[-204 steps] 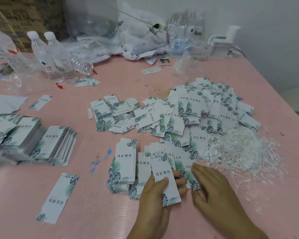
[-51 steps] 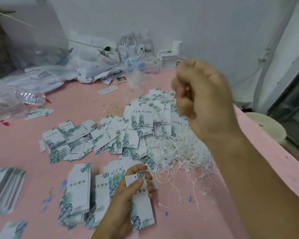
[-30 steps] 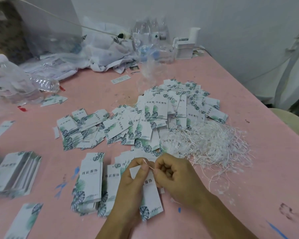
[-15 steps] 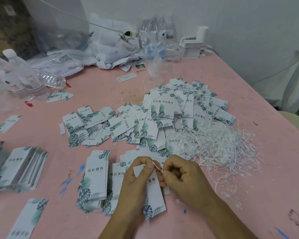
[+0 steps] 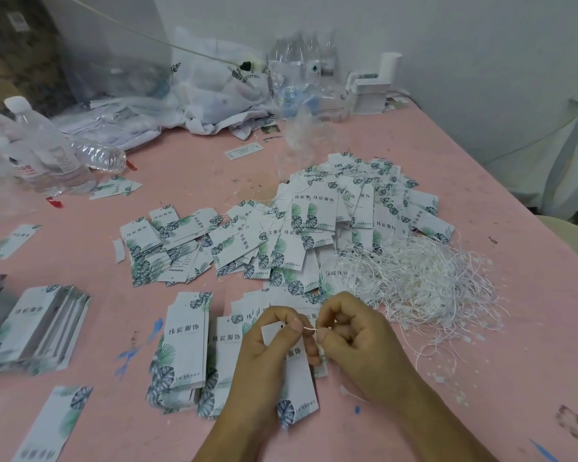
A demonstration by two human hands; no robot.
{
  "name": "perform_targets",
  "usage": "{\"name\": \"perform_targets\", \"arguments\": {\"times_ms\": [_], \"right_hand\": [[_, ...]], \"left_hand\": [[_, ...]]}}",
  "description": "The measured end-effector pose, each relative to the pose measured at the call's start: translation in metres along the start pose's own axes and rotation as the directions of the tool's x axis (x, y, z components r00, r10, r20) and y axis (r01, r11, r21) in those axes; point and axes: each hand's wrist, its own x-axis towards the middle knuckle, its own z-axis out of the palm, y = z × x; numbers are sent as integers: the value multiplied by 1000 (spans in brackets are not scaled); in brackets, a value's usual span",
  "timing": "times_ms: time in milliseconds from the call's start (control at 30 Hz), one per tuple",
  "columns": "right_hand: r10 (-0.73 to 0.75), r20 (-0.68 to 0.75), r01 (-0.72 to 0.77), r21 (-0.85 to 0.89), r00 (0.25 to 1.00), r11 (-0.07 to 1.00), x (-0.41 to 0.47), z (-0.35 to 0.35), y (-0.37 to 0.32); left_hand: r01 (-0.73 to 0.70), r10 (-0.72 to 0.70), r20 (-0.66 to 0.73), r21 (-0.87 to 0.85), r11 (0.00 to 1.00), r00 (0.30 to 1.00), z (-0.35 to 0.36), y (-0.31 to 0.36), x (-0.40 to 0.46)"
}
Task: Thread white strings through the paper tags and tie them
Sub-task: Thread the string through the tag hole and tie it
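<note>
Looks like a small packing/finishing workshop, hand-assembly w/ bulk stock: leaf-printed white paper garment tags (image 5: pixel 314 228) lying heaped mid pink paint-flecked table (image 5: pixel 194 168), tangled white strings (image 5: pixel 421 278) piling toward its right edge, crumpled clear plastic bags (image 5: pixel 214 91) and clear water bottles (image 5: pixel 47 155) crowding its far edge.

You have a pink tabletop (image 5: pixel 481 181) flecked with blue marks (image 5: pixel 127 355). Your paper tags (image 5: pixel 294 375) are white, printed with dark teal and green palm leaves and dark lettering. The string pile (image 5: pixel 424 281) is plain white. The water bottles (image 5: pixel 47 151) are clear with white caps, one label showing red. Behind them the wall (image 5: pixel 447 35) is white.
</note>
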Motion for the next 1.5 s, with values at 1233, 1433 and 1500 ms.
{"name": "perform_targets", "arguments": {"times_ms": [1233,1433,1500], "right_hand": [[-209,-325,94,-336,922,937,3,30,1],[-228,-341,77,-404,912,912,4,32,-1],[-236,-337,82,-413,911,907,4,32,-2]], "left_hand": [[-167,196,-109,231,958,975,-4,-14,2],[-208,238,-106,235,950,965,-2,-15,2],[-192,216,-98,209,959,971,-3,-16,3]]}}
